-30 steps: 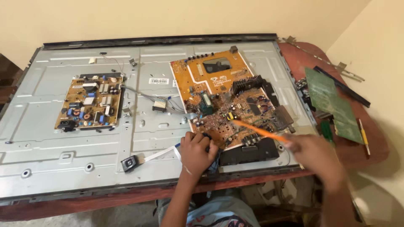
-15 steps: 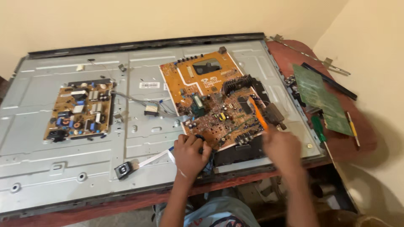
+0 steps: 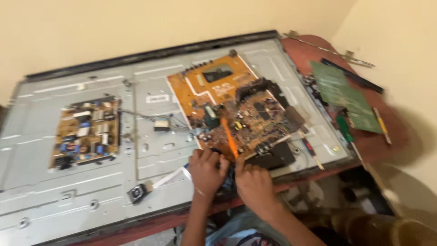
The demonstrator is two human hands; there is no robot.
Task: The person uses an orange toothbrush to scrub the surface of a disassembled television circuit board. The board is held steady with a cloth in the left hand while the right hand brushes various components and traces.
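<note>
- The right hand [image 3: 255, 184] pinches the lower end of an orange-handled tool [image 3: 229, 136]. Its long axis runs up and slightly left, away from the fingers, with the tip over the brown circuit board [image 3: 246, 120].
- The left hand [image 3: 207, 171] lies just beside the right, fingers curled and pressing down at the board's near edge; what they grip, I cannot tell.
- The board rests tilted on the grey metal back panel [image 3: 114, 182] of a flat screen, on a reddish worktop [image 3: 364, 141].
- Both hands are equally near the tool.
</note>
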